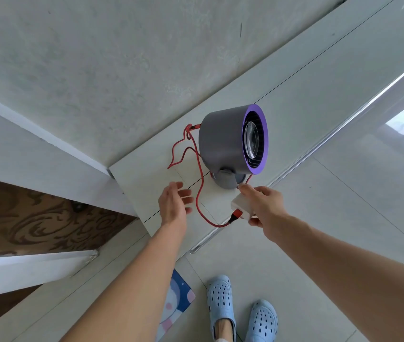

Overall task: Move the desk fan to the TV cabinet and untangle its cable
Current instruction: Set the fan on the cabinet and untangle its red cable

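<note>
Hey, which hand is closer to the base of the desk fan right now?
Right. The right hand, holding the white charger plug, has a fingertip right beside the fan's base. The left hand hovers open further left, across the red cable.

The fan [223, 139] was dark grey, with a purple ring [266, 137] round its face. Its cable [198, 193] was red. Below the fan, the plug [241, 206] was white with a red connector [237, 214]. The cabinet [146, 176] under the fan was off-white. Far below the fan, the clogs [220, 299] were pale blue, dotted with holes. The mat [180, 296] was blue, pink and white. Left of the fan, a floor [35, 218] showed brown swirls.
</note>
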`<state>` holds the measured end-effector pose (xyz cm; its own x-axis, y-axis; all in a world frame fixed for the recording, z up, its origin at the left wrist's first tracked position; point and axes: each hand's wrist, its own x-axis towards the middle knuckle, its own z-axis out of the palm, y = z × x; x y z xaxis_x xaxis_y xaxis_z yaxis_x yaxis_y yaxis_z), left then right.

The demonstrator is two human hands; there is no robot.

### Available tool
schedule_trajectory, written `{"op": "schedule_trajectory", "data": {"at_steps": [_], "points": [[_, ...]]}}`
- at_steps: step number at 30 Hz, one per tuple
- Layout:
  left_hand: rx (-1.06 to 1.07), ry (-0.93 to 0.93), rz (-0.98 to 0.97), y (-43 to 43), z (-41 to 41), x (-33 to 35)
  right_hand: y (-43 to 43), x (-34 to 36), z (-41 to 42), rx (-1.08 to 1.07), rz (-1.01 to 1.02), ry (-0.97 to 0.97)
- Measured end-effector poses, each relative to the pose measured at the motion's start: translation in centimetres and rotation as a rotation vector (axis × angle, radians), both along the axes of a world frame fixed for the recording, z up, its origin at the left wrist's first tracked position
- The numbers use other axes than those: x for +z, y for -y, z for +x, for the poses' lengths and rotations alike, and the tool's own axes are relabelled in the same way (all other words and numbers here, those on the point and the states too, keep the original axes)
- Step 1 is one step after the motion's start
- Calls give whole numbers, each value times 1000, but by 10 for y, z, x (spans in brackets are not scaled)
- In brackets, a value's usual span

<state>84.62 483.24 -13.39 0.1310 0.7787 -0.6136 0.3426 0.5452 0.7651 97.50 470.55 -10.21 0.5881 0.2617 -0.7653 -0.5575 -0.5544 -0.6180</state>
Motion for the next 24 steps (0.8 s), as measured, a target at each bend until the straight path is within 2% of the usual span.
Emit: {"op": "schedule_trajectory", "data": {"at_steps": [2,4,7,9,11,15,20,24], "points": [[-75,98,86,-1,0,9,-5,-6,-4,7,-19,7],[-253,155,154,-2,4,15,-10,-9,-6,23,-35,14],[-487,62,226,-4,13,14,-17,-13,-9,35,-41,37],[-430,-50,205,-9,22,9,-21,-13,-10,27,-32,44],[-266,-124,109,-15,30,4,-24,-14,-11,12,-14,37],[-99,-41,-68,-27,41,4,-27,-16,-16,23,-4,26],[-219,97,-240,-45,53,10,-34,-16,-21,20,15,-17],[-289,155,-241,-50,65,11,-36,-14,-24,10,20,-64]]}}
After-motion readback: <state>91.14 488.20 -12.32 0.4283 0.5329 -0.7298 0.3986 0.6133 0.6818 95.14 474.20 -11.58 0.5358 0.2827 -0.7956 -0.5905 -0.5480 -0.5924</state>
